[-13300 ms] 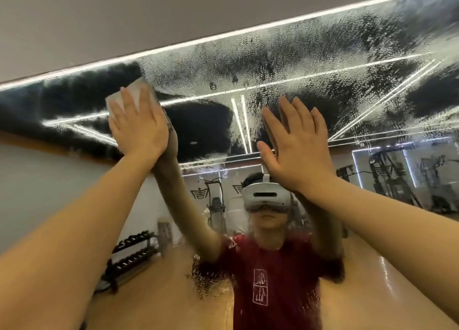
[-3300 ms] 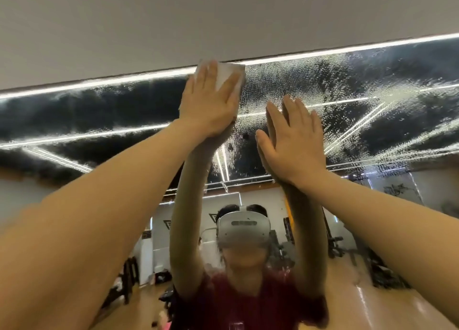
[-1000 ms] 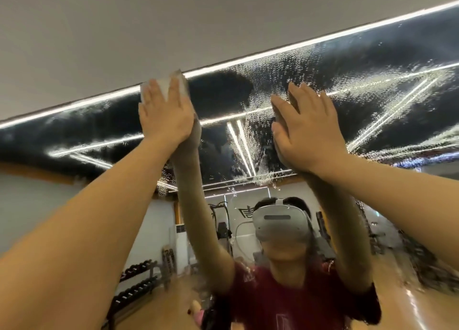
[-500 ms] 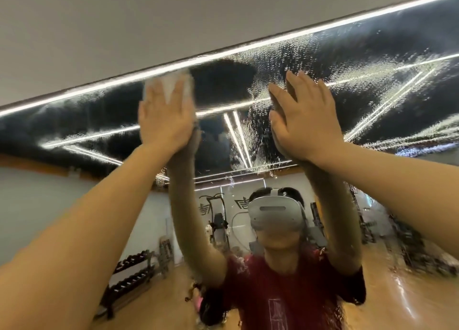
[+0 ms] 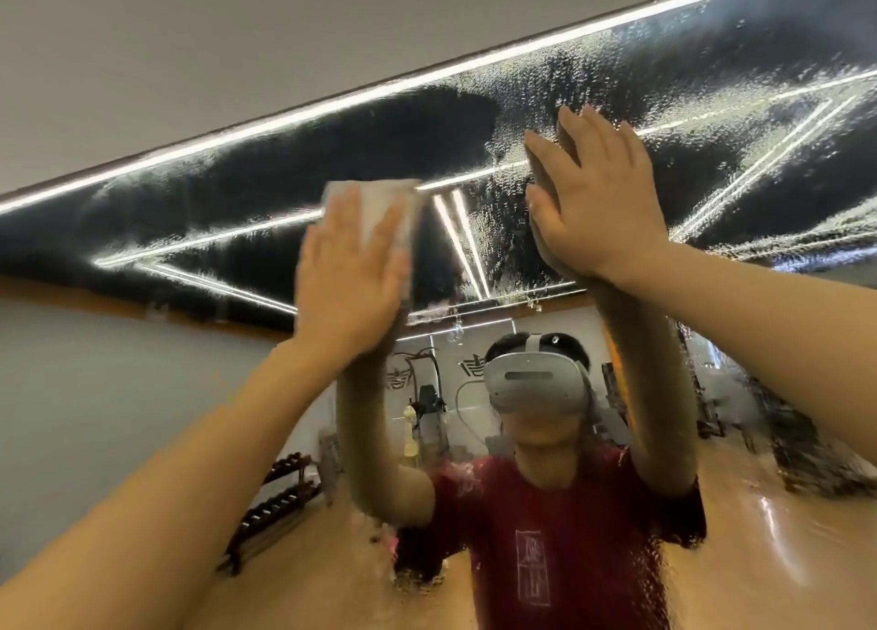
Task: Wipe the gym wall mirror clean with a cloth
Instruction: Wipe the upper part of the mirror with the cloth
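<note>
Two hands, one cloth, one mirror.
Left hand presses the cloth flat-fingered near the mirror top edge; right hand rests spread on glass.

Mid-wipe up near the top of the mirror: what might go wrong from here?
1. The bare right hand lies flat on wet glass and may leave prints or slip.
2. The left hand presses the cloth with straight fingers, so it could slide out.
3. Droplets cover the mirror to the right; they may run down.
</note>
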A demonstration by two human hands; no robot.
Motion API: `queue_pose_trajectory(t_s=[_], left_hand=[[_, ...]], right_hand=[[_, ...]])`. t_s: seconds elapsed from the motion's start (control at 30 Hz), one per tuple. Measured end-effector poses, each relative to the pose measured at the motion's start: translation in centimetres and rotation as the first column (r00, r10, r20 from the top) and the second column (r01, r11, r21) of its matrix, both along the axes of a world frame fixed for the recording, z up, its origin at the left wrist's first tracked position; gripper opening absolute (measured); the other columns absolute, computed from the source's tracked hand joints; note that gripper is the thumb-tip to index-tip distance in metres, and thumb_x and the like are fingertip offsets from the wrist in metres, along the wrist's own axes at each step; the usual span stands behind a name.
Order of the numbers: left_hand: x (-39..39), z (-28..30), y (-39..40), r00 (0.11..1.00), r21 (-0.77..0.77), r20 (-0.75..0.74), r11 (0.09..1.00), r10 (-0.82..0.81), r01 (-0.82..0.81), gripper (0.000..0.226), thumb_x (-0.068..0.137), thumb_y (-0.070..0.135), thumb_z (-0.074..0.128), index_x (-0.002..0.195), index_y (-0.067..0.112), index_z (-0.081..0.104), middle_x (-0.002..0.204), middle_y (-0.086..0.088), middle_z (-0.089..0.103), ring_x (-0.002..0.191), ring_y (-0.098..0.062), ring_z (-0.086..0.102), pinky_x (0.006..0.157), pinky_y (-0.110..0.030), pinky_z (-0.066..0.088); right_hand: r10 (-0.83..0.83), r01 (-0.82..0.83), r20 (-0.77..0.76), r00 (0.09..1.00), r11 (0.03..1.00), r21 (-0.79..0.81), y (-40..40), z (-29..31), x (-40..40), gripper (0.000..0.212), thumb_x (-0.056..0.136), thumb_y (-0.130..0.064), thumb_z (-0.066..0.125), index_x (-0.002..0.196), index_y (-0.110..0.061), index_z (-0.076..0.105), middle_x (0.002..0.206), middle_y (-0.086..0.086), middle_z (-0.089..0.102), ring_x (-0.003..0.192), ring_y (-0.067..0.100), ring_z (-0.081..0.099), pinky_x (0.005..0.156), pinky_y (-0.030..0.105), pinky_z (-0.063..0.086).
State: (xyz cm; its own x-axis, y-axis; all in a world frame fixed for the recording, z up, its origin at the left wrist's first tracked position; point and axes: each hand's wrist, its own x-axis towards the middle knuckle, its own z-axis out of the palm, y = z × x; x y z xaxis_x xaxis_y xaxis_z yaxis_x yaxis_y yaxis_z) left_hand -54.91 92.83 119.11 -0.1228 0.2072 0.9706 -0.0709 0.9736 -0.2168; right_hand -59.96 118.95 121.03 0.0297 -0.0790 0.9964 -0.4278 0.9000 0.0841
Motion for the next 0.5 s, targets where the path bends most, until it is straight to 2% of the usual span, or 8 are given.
queue_pose_trajectory(t_s=[0.03,0.1,0.23,0.3,0.4,0.5], left_hand=[[0.4,0.5,-1.6,0.999,0.103,-0.042,0.995,0.003,0.002,0.05,0.106,0.044,0.021,0.154,0.032,0.021,0.16,-0.017,0.014,0.143,-0.039,0.024,0.117,-0.056,0.024],[0.8,0.7,-3.8,0.997,0.281,-0.075,0.96,0.026,-0.003,0.05,0.107,0.041,0.024,0.155,0.028,0.021,0.159,-0.018,0.016,0.141,-0.043,0.027,0.113,-0.06,0.028],[0.3,0.2,-2.0,0.995,0.427,-0.093,0.904,0.029,0.013,0.052,0.107,0.041,0.023,0.157,0.028,0.018,0.163,-0.017,0.01,0.149,-0.039,0.011,0.119,-0.057,0.018],[-0.1,-1.1,0.2,0.996,0.378,-0.083,0.926,0.015,0.017,0.053,0.106,0.042,0.019,0.158,0.029,0.015,0.165,-0.016,0.006,0.152,-0.035,0.003,0.122,-0.054,0.012],[-0.5,-5.4,2.6,1.0,0.142,0.004,0.99,-0.024,0.024,0.056,0.103,0.049,0.01,0.157,0.036,0.008,0.166,-0.01,0.0,0.153,-0.026,-0.006,0.123,-0.044,-0.002],[-0.4,-8.5,1.5,0.995,-0.041,0.094,0.999,-0.026,0.03,0.054,0.103,0.053,0.009,0.156,0.043,0.003,0.167,-0.006,-0.002,0.151,-0.016,-0.013,0.12,-0.034,-0.011]], right_hand=[[0.002,-0.002,-0.002,1.0,1.0,-0.001,0.0,0.0,0.0,0.064,0.094,-0.046,0.027,0.153,-0.022,0.033,0.162,0.015,0.023,0.151,0.032,0.013,0.121,0.051,0.004],[0.003,-0.003,-0.006,1.0,1.0,-0.003,-0.1,-0.1,-0.1,0.063,0.095,-0.045,0.028,0.154,-0.022,0.033,0.162,0.014,0.022,0.151,0.031,0.012,0.121,0.051,0.004],[-0.004,0.004,-0.012,1.0,1.0,-0.009,-0.2,0.1,-0.2,0.062,0.096,-0.044,0.028,0.154,-0.023,0.031,0.162,0.014,0.021,0.151,0.031,0.011,0.121,0.051,0.003],[-0.003,0.003,-0.015,1.0,1.0,-0.005,-0.2,0.1,-0.2,0.061,0.096,-0.044,0.029,0.154,-0.023,0.031,0.162,0.015,0.021,0.151,0.032,0.011,0.122,0.052,0.004],[-0.01,0.01,-0.009,1.0,1.0,0.001,-0.1,0.0,-0.2,0.061,0.097,-0.044,0.029,0.154,-0.023,0.03,0.162,0.015,0.02,0.151,0.032,0.011,0.122,0.052,0.004],[-0.023,0.023,-0.001,1.0,1.0,0.006,0.0,0.0,-0.2,0.061,0.097,-0.045,0.028,0.154,-0.024,0.029,0.163,0.014,0.019,0.151,0.031,0.01,0.122,0.052,0.004]])
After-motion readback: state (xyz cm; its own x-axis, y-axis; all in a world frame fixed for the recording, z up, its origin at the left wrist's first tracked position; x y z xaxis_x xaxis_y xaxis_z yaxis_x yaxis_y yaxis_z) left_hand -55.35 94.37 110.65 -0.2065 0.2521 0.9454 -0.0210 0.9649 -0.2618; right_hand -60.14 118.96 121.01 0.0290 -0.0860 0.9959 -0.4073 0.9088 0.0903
